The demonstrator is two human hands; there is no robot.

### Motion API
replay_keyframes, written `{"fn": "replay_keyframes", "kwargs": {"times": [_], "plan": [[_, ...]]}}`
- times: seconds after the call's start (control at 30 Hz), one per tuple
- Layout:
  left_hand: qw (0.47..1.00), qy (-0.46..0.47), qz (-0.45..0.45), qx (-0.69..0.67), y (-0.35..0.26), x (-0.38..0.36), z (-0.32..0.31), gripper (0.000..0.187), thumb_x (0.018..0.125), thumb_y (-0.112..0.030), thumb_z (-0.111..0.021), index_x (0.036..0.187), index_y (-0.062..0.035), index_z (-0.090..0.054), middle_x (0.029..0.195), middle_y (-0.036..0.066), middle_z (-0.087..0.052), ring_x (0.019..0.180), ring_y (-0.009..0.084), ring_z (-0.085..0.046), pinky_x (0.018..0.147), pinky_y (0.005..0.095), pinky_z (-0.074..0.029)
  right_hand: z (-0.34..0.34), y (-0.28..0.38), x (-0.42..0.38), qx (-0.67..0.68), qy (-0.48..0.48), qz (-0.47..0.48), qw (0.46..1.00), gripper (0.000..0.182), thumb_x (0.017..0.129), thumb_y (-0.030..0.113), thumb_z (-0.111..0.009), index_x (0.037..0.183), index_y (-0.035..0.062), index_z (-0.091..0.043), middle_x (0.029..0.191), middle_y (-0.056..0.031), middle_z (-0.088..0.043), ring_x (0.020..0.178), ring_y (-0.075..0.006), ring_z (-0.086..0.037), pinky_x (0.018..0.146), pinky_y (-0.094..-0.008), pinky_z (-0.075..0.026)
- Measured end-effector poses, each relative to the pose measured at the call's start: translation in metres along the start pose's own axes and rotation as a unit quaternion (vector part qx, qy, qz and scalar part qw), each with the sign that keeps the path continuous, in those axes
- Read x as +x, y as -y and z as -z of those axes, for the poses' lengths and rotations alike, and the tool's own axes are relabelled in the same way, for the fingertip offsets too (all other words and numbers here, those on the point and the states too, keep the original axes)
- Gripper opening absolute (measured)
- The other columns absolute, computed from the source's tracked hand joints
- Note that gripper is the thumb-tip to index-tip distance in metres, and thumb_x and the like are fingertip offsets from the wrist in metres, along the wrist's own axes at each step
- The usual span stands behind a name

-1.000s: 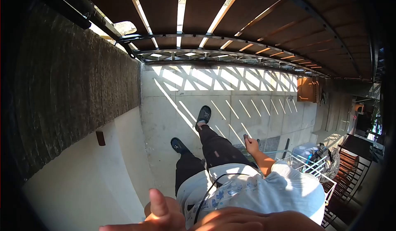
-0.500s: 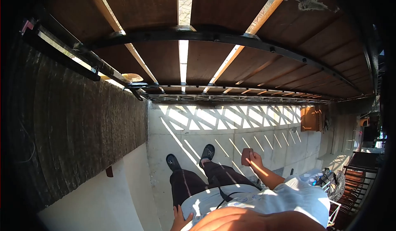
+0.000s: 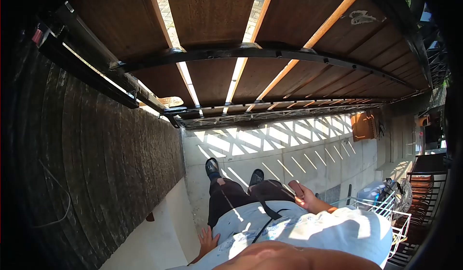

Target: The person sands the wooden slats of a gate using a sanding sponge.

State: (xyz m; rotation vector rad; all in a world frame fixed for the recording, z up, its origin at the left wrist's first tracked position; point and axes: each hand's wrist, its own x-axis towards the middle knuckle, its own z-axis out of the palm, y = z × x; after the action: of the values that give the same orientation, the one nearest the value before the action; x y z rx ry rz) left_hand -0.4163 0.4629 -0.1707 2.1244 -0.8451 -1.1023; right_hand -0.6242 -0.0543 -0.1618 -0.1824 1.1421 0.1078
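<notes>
My right hand (image 3: 307,200) is closed around one end of a small, flat brown rectangular piece (image 3: 295,188) that looks like folded sandpaper. It is held out at hip height, above the pale floor. On the other side, my left hand (image 3: 207,240) hangs beside my shirt with its fingers spread, and nothing is in it. Ahead of me stands a gate or fence of brown wooden slats (image 3: 212,16), fixed to a curved black metal bar (image 3: 212,54). Neither hand touches the slats.
A dark, rough-textured wall (image 3: 111,168) rises close on my left. Slatted sunlight falls across the concrete floor (image 3: 308,166). An orange-brown box-like object (image 3: 362,126) stands at the far right. Near my right side are a white wire rack (image 3: 398,231) and dark slatted furniture (image 3: 420,193).
My view has shifted, with the slats and left wall sliding right. My feet have stepped forward and left. The right hand has drawn closer to my body, tilting the brown piece.
</notes>
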Motion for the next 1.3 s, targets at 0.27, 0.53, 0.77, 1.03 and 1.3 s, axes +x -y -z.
{"fn": "replay_keyframes", "kwargs": {"times": [0.27,0.53,0.77,1.03,1.3], "plan": [[0.936,-0.105,-0.335,0.027,0.061,0.044,-0.029,0.024,0.092,-0.036,-0.066,0.106,-0.0179,-0.074,0.154,0.015,-0.051,0.141,0.0384,-0.045,0.111,0.0699,-0.027,-0.023,-0.044,-0.019,0.078,-0.013,0.079,0.994,0.024,0.099,0.026,-0.059,0.113,0.0073,-0.065,0.076,-0.0026,-0.063,0.045,-0.0093,-0.049,0.039,-0.0223,-0.037],[0.951,-0.088,-0.282,-0.088,0.06,0.041,-0.012,0.021,0.09,-0.038,-0.069,0.101,-0.02,-0.068,0.145,0.008,-0.061,0.135,0.0338,-0.052,0.111,0.0589,-0.031,-0.095,-0.043,-0.021,-0.088,-0.053,0.187,0.977,0.018,0.103,0.02,-0.058,0.12,0.0166,-0.062,0.077,0.0006,-0.052,0.049,-0.0087,-0.042,0.04,-0.022,-0.029],[0.93,-0.089,-0.342,-0.106,0.047,0.049,0.025,0.032,0.089,-0.039,-0.069,0.114,-0.02,-0.061,0.145,0.013,-0.061,0.131,0.0352,-0.055,0.108,0.0541,-0.033,-0.285,0.057,-0.001,-0.278,-0.106,0.606,0.738,0.03,0.098,0.001,-0.062,0.123,0.0061,-0.046,0.085,0.0001,-0.059,0.061,-0.0037,-0.052,0.05,-0.0215,-0.038],[0.882,-0.192,-0.427,0.05,-0.058,0.22,0.173,0.038,0.074,-0.008,-0.08,0.108,-0.0112,-0.063,0.098,0.006,-0.072,0.081,0.0259,-0.07,0.066,0.0381,-0.053,-0.557,0.174,-0.065,-0.327,-0.049,0.897,0.293,0.029,0.095,0.007,-0.069,0.118,0.004,-0.051,0.084,-0.0061,-0.065,0.065,-0.0104,-0.063,0.059,-0.0251,-0.049],[0.708,-0.512,-0.478,-0.083,-0.32,0.393,0.393,0.046,0.092,-0.002,-0.068,0.135,0.0014,-0.053,0.136,0.021,-0.057,0.127,0.0319,-0.058,0.106,0.0396,-0.048,-0.679,0.21,-0.091,-0.23,-0.053,0.958,0.164,0.009,0.09,0.002,-0.066,0.097,0.0002,-0.06,0.076,-0.0132,-0.062,0.067,-0.0209,-0.063,0.063,-0.0343,-0.049]]}}
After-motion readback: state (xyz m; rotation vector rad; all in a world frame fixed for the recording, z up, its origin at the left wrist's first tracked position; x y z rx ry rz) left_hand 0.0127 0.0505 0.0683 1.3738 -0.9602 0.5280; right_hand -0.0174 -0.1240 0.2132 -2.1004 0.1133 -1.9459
